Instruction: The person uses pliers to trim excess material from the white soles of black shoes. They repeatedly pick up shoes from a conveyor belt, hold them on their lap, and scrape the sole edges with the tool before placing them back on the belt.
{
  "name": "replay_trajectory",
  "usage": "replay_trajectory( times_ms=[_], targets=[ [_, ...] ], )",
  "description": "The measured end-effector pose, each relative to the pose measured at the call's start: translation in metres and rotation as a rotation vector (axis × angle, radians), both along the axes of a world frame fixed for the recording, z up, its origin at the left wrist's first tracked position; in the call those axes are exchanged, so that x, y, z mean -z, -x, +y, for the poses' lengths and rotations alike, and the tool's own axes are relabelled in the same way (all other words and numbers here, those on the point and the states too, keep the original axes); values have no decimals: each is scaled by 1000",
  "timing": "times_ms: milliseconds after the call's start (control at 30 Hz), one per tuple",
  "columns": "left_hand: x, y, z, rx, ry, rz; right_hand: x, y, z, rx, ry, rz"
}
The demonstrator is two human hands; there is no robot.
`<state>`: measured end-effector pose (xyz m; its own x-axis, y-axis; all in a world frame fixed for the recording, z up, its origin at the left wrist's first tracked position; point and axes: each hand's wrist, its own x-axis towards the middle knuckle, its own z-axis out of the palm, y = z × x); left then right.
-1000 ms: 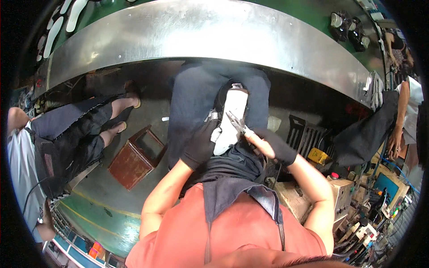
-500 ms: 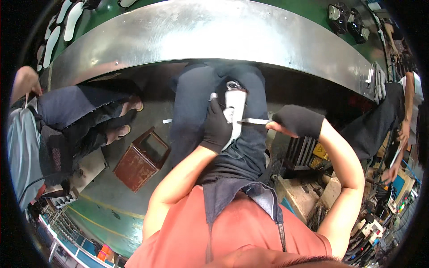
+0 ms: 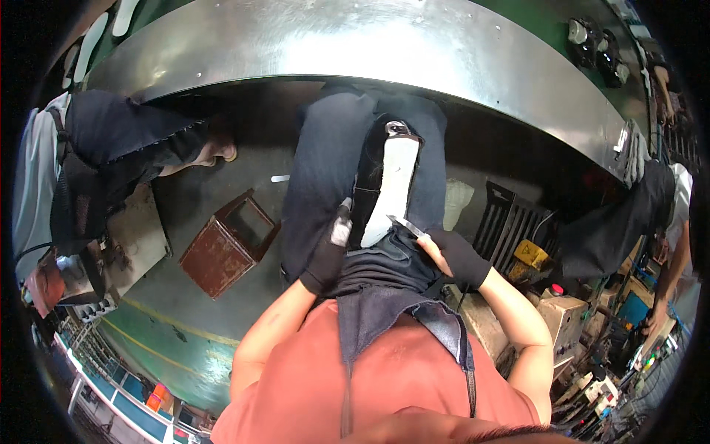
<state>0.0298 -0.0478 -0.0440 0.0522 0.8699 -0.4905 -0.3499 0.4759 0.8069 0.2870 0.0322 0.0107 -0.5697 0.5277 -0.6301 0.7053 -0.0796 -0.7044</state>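
Across my lap lies a black shoe (image 3: 367,185) with a long white sole (image 3: 399,174) turned up. Its glossy dark end points toward the bench. At the near left side of the shoe is my left hand (image 3: 330,248), in a black fingerless glove, with a pale wrap on one finger. That hand is closed at the shoe's dark edge, and some of its fingers are hidden. My right hand (image 3: 452,255), gloved the same way, grips a thin-bladed knife (image 3: 404,225). The blade's tip reaches the near part of the white sole.
A curved metal bench edge (image 3: 355,44) runs in front of my knees. Several white soles (image 3: 90,46) lie at the far left, and dark shoes (image 3: 597,52) at the far right. A brown stool (image 3: 217,259) stands left of me. Co-workers sit on both sides.
My left hand has slid off the white sole toward me, to the shoe's left edge. My right hand has moved inward and nearer to me, with the blade now angled over the sole's near end.
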Motion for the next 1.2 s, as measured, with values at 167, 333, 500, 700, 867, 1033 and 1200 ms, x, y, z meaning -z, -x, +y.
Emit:
replay_trajectory(
  times_ms=[167, 333, 500, 700, 867, 1033, 1200],
  targets=[
    [62, -18, -2, 40, -136, 234, -17, -13, -5, 3, 161, -88],
    [34, -24, 20, 111, -172, 252, -63, 5, 12, -226, -86, -56],
    [21, -17, 28, 201, -203, 58, -56, 39, 20, -415, -523, 332],
    [-1, -6, 19, 318, -235, 356, -43, 43, 1, -524, -711, 377],
    [-43, 30, 25, 484, -289, 649, -15, -1, 8, -364, -526, 60],
    [-132, 106, 48, 372, -290, 745, -54, -49, -5, -112, -351, -20],
    [-66, 12, 103, -31, -343, 556, -60, -27, -6, 230, -128, 54]
  ],
)
